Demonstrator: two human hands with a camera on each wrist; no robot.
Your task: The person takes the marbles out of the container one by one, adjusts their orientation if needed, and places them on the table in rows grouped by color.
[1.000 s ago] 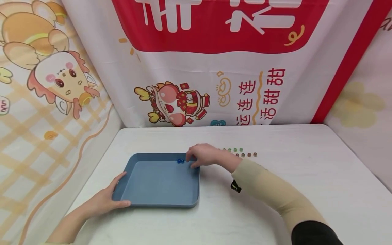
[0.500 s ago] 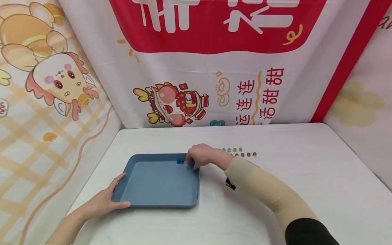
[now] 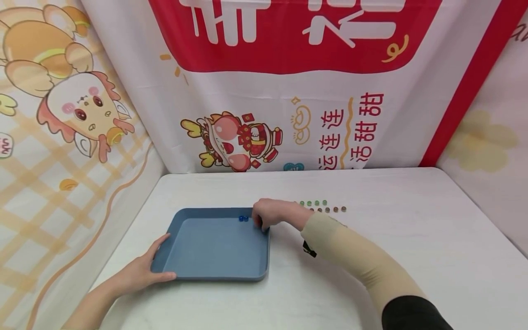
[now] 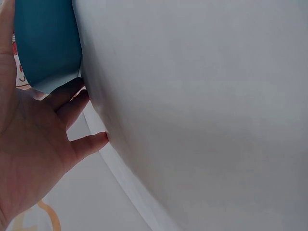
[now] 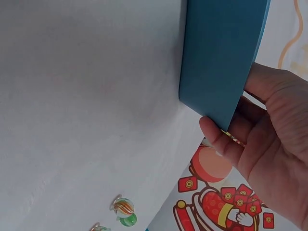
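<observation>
A blue-grey rectangular tray lies on the table. My left hand holds its near-left corner, thumb along the front rim and fingers at the left side; in the left wrist view the left hand has fingertips against the tray's outer wall. Bent down into the far-right corner is my right hand. In the right wrist view the tray wall hides the right hand's fingertips, so whether they pinch anything cannot be told. Two blue marbles sit inside, just left of that hand.
Right of the tray, behind my right forearm, several green glass marbles form a row. A second row of brownish marbles lies in front of them. A printed cloth hangs at the white table's far edge.
My right hand's thumb and fingers, spread apart at first, have drawn together and sunk further into the far-right corner. My left hand and the tray have stayed put.
</observation>
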